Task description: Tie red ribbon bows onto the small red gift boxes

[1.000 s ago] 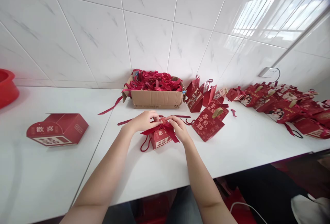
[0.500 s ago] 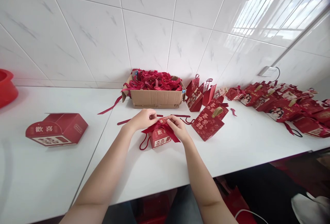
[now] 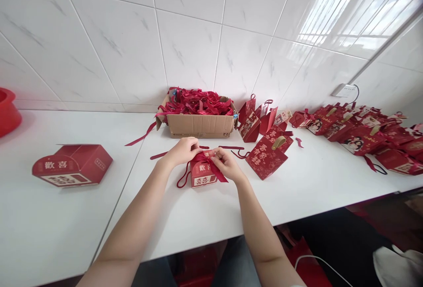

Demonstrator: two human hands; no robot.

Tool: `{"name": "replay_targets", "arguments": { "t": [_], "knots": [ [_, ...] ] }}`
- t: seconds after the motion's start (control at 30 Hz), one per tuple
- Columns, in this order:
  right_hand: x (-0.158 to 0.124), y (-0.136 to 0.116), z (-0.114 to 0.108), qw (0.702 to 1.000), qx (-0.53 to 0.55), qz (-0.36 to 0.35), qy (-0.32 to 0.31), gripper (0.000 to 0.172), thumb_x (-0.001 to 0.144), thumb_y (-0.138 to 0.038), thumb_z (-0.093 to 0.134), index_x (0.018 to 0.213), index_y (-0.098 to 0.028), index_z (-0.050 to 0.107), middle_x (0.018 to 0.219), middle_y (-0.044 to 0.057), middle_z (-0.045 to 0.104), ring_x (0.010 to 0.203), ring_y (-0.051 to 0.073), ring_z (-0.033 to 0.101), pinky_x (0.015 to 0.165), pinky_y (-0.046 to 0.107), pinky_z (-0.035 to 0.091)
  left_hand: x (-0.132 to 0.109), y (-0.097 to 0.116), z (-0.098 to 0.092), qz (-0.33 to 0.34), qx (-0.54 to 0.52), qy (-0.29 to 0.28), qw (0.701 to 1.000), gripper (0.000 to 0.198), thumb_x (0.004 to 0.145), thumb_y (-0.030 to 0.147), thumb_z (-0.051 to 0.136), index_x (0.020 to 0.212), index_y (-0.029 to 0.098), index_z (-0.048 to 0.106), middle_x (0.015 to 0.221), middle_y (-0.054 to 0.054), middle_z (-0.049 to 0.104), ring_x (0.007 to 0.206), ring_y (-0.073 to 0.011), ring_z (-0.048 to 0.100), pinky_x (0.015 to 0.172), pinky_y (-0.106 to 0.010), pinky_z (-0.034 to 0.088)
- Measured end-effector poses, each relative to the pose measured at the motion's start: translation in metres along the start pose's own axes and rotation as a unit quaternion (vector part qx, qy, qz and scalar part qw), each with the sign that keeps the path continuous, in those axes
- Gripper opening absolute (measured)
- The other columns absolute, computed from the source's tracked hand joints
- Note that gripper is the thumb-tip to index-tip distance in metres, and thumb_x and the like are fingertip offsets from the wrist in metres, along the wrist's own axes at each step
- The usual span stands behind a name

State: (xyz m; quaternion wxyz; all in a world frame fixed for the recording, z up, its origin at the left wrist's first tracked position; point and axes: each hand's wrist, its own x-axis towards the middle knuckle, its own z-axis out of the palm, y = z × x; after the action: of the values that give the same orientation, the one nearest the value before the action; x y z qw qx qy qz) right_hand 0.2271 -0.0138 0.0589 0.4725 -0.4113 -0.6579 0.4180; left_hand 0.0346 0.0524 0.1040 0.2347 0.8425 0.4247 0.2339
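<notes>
A small red gift box [image 3: 203, 176] with pale Chinese characters stands upright on the white table in front of me. Red ribbon [image 3: 216, 170] is bunched over its top, one tail hanging down the front right. My left hand [image 3: 187, 149] is closed in a pinch on the ribbon at the box's upper left. At the upper right my right hand [image 3: 226, 162] pinches the ribbon too, fingers pressed together. A dark red cord loop [image 3: 181, 180] hangs at the box's left side. The ribbon's middle is partly covered by my fingers.
Behind the box is a cardboard box [image 3: 201, 126] heaped with red ribbons. A larger red gift box [image 3: 74, 166] lies to the left, near a red basin [image 3: 9, 113]. Red bags [image 3: 267, 155] stand on the right, with many finished-looking boxes [image 3: 360, 139] beyond and a power strip [image 3: 345, 90] above.
Both hands have drawn slightly closer around the ribbon. The small box has turned a little, its front facing me more squarely, and the ribbon's left tail no longer sticks out.
</notes>
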Motion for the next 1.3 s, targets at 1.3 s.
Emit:
{"name": "replay_targets", "arguments": {
  "t": [1.3],
  "knots": [
    [0.005, 0.007, -0.006, 0.992, -0.094, -0.033, 0.082, 0.028, 0.083, -0.041, 0.059, 0.066, -0.021, 0.049, 0.108, 0.009, 0.059, 0.101, 0.02, 0.058, 0.09, 0.035, 0.045, -0.025, 0.021, -0.03, -0.07, 0.05, -0.134, 0.987, 0.024, 0.076, 0.044, 0.055, 0.068, 0.022, 0.058, 0.09, -0.004, 0.06, 0.067, -0.0183, 0.055, 0.058, -0.027, 0.041]
  ]
}}
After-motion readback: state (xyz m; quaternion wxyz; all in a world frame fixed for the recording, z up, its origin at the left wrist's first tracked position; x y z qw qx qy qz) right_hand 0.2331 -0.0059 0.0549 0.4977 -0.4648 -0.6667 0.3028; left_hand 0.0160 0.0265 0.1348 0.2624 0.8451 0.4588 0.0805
